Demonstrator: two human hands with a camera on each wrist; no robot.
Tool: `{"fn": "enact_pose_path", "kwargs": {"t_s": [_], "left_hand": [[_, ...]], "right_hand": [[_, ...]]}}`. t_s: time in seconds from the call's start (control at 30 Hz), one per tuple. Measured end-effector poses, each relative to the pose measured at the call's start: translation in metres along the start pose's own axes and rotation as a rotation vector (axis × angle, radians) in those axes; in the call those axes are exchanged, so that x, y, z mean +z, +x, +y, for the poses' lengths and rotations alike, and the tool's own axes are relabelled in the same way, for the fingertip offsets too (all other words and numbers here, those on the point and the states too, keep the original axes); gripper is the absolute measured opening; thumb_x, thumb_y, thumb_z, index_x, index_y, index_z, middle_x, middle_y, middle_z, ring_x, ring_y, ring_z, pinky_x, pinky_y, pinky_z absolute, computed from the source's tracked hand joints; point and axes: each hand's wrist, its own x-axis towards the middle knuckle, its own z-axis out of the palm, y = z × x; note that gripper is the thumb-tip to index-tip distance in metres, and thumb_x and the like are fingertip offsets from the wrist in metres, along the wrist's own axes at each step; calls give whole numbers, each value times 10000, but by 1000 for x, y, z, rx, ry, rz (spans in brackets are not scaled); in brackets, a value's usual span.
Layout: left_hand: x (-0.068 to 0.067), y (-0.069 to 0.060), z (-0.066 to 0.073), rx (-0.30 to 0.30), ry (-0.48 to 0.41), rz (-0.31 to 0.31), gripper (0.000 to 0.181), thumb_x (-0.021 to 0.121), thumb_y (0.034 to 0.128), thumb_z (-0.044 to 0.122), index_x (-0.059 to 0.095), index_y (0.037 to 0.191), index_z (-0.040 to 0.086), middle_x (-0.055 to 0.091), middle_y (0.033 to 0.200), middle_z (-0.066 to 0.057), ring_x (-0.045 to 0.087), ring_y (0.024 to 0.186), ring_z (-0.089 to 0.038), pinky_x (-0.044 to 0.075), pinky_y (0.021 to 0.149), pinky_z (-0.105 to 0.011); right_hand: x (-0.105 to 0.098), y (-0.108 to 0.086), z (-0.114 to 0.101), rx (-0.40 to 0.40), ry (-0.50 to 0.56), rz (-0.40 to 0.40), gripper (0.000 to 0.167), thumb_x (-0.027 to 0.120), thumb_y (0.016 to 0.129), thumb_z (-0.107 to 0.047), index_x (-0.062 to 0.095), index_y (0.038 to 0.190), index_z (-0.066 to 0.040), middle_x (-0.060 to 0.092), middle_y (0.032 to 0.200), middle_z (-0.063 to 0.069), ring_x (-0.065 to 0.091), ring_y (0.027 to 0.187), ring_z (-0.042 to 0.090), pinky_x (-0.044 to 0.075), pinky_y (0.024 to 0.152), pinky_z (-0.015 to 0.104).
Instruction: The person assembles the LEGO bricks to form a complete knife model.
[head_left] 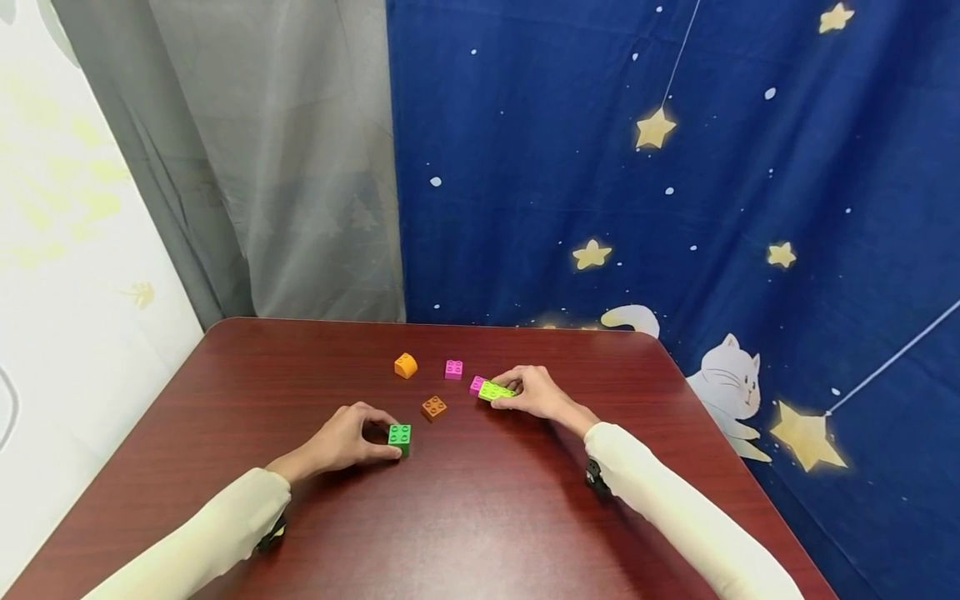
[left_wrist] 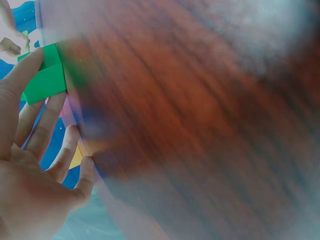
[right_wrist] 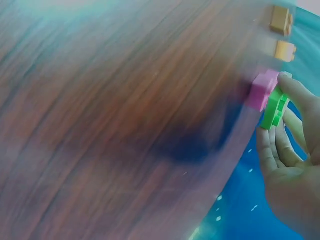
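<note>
My left hand [head_left: 347, 437] pinches a green toy building brick [head_left: 400, 438] between thumb and fingers, studs up, at the middle of the table. In the left wrist view the thumb lies against one side of the green brick [left_wrist: 46, 75], fingertips at the other. Farther right, my right hand [head_left: 534, 392] grips a flat lime-green brick [head_left: 495, 391] by its edges. A pink brick [head_left: 477, 384] sits right at the lime brick's left end and is partly covered by it. In the right wrist view the pink brick [right_wrist: 263, 90] appears against the lime one; whether they are joined I cannot tell.
Between the hands lies a brown-orange brick [head_left: 434, 407]. Behind it are a second pink brick [head_left: 453, 369] and a yellow-orange brick with a curved top [head_left: 406, 365]. The dark red wooden table [head_left: 465, 517] reaches back to grey and blue star-patterned curtains [head_left: 525, 167].
</note>
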Motion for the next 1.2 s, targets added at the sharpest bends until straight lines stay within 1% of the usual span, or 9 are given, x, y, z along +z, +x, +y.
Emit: {"fn": "enact_pose_path", "kwargs": {"t_s": [0.1,0.27,0.37,0.47,0.6,0.87,1.07,1.2], "left_hand": [[0,0,1,-1,-2,-2,297,921,794,354,792,1016,203,727,918,128,611,922,-185,515,843,-385],[0,0,2,1,4,1,295,925,789,352,794,1009,204,724,904,142,613,919,-178,517,841,-383],[0,1,2,6,-1,0,297,925,789,352,795,1008,200,724,900,146,627,913,-167,531,840,-382],[0,2,2,5,-9,-5,298,927,788,347,795,1006,194,725,898,141,641,910,-166,543,844,-390],[0,2,1,0,-10,-10,300,929,784,346,795,1003,191,726,893,140,639,919,-182,538,853,-405],[0,1,-1,6,9,-4,297,929,781,364,798,997,208,726,886,164,615,905,-154,521,836,-376],[1,2,-1,-7,18,-13,297,923,786,375,801,997,206,721,883,162,592,906,-165,513,820,-380],[1,2,-2,-6,42,-9,320,927,775,386,798,995,194,711,878,172,592,906,-158,516,813,-369]], "right_hand": [[2,1,-11,-39,2,-11,396,903,822,-263,795,1175,-117,759,948,-1,660,798,109,547,719,222],[7,3,-29,-91,-1,-33,390,900,827,-260,792,1175,-119,766,1040,2,651,839,103,559,748,238],[11,5,-39,-106,18,-51,382,901,828,-265,794,1169,-129,769,1050,-8,658,859,119,585,777,306],[14,7,-49,-121,38,-66,378,901,828,-272,796,1164,-134,774,1012,-21,666,850,128,596,786,359],[19,9,-63,-134,53,-87,373,904,825,-275,799,1159,-147,778,990,-40,675,855,111,589,781,308],[36,13,-84,-171,88,-137,366,900,833,-309,804,1165,-190,779,1019,-82,684,862,55,570,774,215],[46,14,-96,-194,131,-181,390,889,846,-310,788,1192,-164,776,1061,-82,691,894,48,589,825,281],[52,16,-103,-215,148,-189,382,886,849,-312,785,1188,-166,771,1053,-96,688,897,41,577,811,236]]}}
